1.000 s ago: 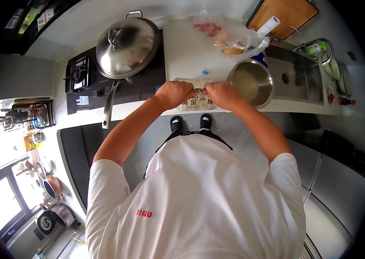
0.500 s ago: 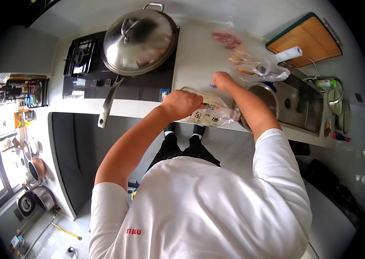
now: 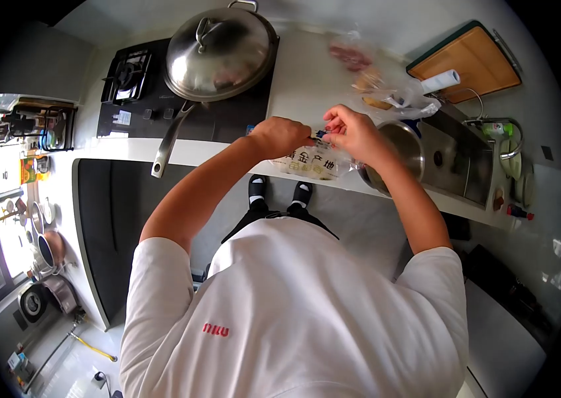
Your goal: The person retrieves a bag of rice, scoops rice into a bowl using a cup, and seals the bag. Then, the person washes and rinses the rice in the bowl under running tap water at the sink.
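Note:
A clear plastic bag (image 3: 307,164) printed with large dark characters and pale contents lies at the counter's front edge. My left hand (image 3: 282,136) is closed on its upper part, knuckles up. At the bag's upper corner, my right hand (image 3: 352,134) pinches a small dark blue piece (image 3: 322,134) between thumb and fingertips, the other fingers curled loosely. What kind of piece it is, I cannot make out. The two hands nearly meet there. A steel pot (image 3: 396,152) stands just right of my right hand.
A large lidded pan (image 3: 222,56) sits on the black cooktop (image 3: 154,123), its long handle (image 3: 173,142) jutting over the counter edge. Behind the hands lie plastic-wrapped food (image 3: 376,89) and reddish meat (image 3: 350,58). The sink (image 3: 459,156) is at right, a cutting board (image 3: 469,63) behind it.
My right hand has come down and left from above the counter to the bag's upper corner, bringing the blue piece. My left hand has shifted slightly up with the bag.

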A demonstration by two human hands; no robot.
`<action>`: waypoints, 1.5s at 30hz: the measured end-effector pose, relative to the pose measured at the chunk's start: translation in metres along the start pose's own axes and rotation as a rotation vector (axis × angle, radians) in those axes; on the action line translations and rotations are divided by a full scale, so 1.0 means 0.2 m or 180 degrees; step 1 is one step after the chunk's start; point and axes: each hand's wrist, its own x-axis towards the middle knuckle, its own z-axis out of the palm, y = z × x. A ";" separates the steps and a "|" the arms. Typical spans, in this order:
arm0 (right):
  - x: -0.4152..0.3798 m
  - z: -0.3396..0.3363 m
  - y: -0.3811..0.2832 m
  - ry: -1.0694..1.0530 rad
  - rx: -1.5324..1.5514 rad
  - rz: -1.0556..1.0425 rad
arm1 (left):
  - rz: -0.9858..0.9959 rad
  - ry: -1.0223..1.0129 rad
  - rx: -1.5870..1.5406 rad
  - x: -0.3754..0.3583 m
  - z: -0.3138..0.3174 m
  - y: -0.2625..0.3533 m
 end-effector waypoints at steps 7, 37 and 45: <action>-0.01 0.04 -0.04 -0.0205 -0.0424 -0.0147 | 0.0150 0.0236 0.0056 -0.02 0.04 -0.02; -0.23 0.05 0.13 -0.0127 -0.2096 0.0043 | 0.0411 0.0758 0.0434 0.01 0.08 -0.01; -0.46 0.13 0.19 0.0633 -0.2215 -0.0486 | 0.0702 -0.0208 0.0952 0.08 0.04 0.05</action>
